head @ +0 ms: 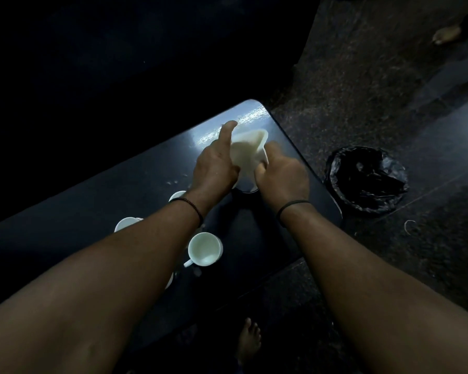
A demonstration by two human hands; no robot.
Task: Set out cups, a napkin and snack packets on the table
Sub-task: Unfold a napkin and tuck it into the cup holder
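Pale napkin point(247, 152) crumpling at tabletop point(119, 190) 1 o'clock; left hand point(214, 168) and right hand point(283, 175) fingers pinching its sides.

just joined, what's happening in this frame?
A person is working a white napkin with both hands over the far end of a dark table. The left hand presses one side and the right hand pinches the other. One white cup stands in full view nearer the person; others are partly hidden by the left arm. No snack packets are visible. A black-lined bin sits on the floor beside the table.
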